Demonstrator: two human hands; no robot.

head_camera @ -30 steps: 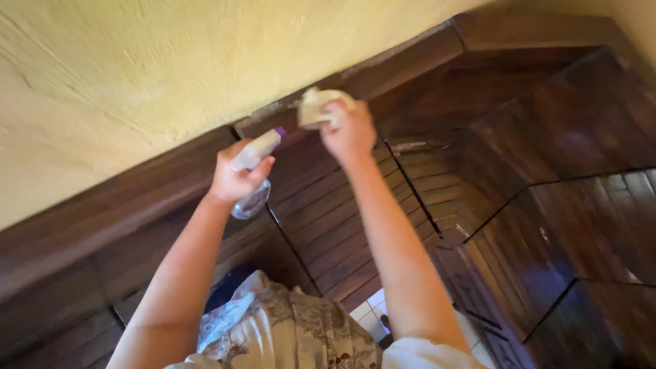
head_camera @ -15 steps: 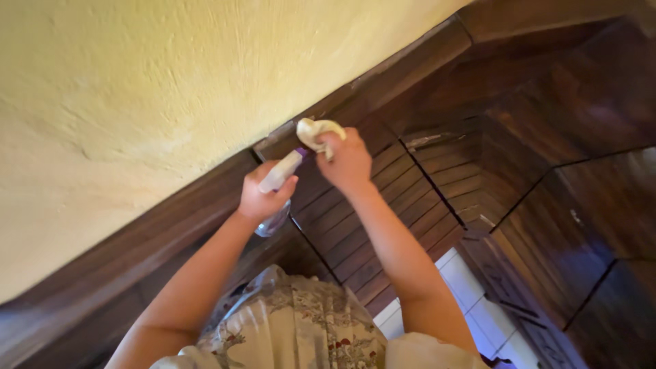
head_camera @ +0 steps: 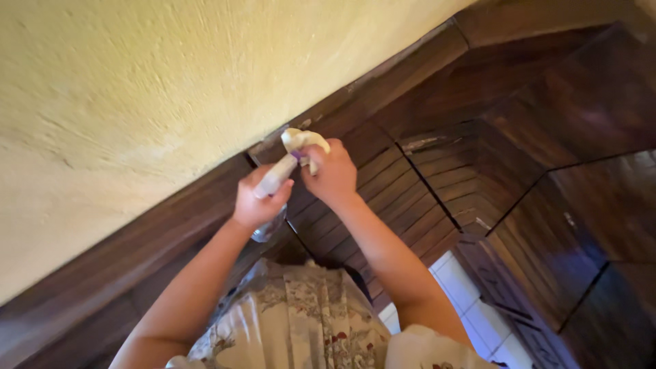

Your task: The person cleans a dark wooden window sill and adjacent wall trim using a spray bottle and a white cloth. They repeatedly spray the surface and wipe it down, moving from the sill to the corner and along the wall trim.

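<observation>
My left hand (head_camera: 258, 202) clenched a spray bottle (head_camera: 273, 183), its nozzle touching the pale cloth (head_camera: 303, 142) my right hand (head_camera: 333, 179) gripped against the dark wooden trim's (head_camera: 410, 68) upper edge, below the yellow wall (head_camera: 157, 102)

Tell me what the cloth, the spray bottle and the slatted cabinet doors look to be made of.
Cloth in the right hand: soft pale fabric, crumpled into folds. Spray bottle in the left hand: probably plastic, with a whitish head and a clear-looking body. Cabinet doors: dark wood, likely varnished, judging by the grain streaks and glossy sheen.
</observation>
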